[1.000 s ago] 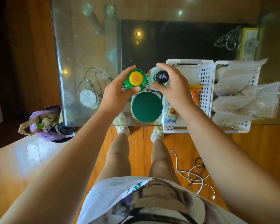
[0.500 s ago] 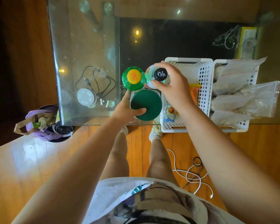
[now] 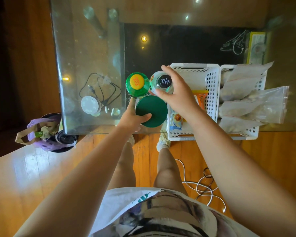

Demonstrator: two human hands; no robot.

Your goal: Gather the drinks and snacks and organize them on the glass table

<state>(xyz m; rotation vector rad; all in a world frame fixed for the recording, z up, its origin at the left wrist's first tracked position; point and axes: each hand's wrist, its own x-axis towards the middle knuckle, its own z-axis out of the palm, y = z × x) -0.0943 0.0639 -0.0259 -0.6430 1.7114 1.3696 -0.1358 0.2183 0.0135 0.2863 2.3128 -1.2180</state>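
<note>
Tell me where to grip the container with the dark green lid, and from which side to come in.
Grip the container with the dark green lid around its lid rim, coming from its left near side, as the left hand does. The yellow-capped bottle crowds behind and the white basket the right. Its wide flat lid probably suits a spread grasp.

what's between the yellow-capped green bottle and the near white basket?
Head view: the black-capped bottle, gripped by the right hand, stands between the green bottle and the white basket.

Upright bottles (image 3: 137,84) — beside green-lidded jar (image 3: 151,111)

purple bag (image 3: 41,132), white cable (image 3: 203,189)
</note>
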